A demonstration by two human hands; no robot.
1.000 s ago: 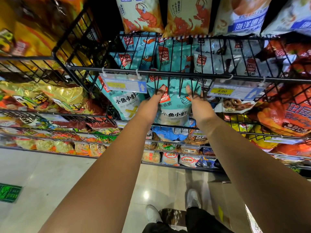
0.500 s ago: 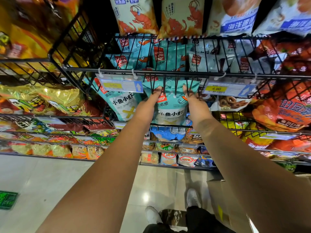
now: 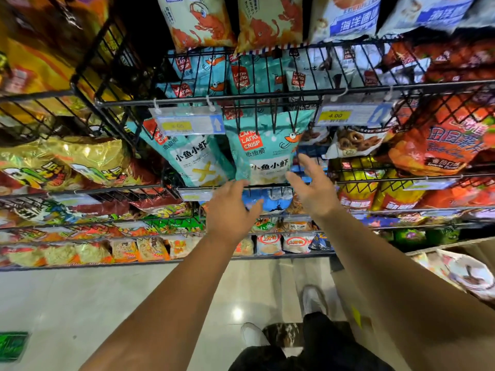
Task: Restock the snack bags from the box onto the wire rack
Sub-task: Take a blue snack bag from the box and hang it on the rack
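I am hovering the left grip (image 3: pixel 233 207) and right grip (image 3: pixel 312 190), both open and empty, just below the bag (image 3: pixel 265 148) standing in the rack (image 3: pixel 241 99). It looks light, soft, crushable and slippery, so I am favouring its side edges.

Snack bag (image 3: pixel 263 151) in wire rack (image 3: pixel 214 99) (box (image 3: pixel 455 266) right).

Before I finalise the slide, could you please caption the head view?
Left hand and right hand, both open, flank the lower edge of a teal snack bag sitting in the wire rack.
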